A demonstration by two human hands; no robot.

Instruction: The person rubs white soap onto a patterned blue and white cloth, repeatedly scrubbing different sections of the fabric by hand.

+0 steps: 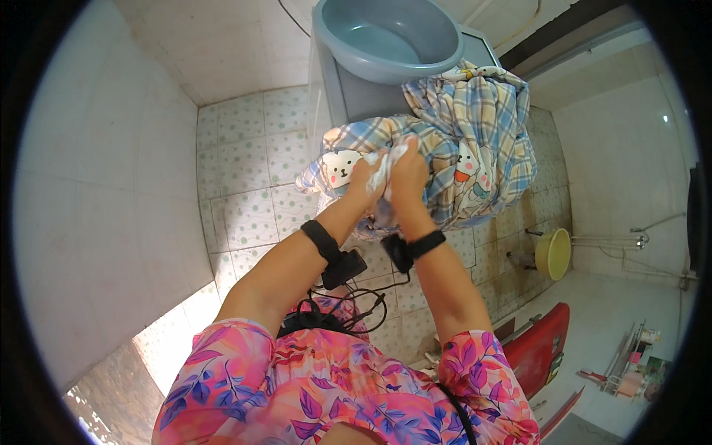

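A blue, cream and yellow plaid fabric cover (pixel 489 117) with printed white cartoon animals lies bunched over the front edge of a grey-topped appliance (pixel 364 92). My left hand (pixel 366 181) and my right hand (pixel 409 169) are close together, both closed on a gathered part of the cover. White, foam-like stuff (pixel 382 175) shows between the fingers; whether it is suds or white cloth is unclear. Below my hands a blurred fold hangs down. Folds and fingers hide the exact grip.
A blue-grey plastic basin (pixel 389 39) stands on the appliance behind the cover. To the right is a yellow-green basin (pixel 552 255) near wall pipes. A red object (pixel 537 350) and a wall rack (pixel 631 372) are at lower right. Loose black cables (pixel 361 311) hang between my forearms.
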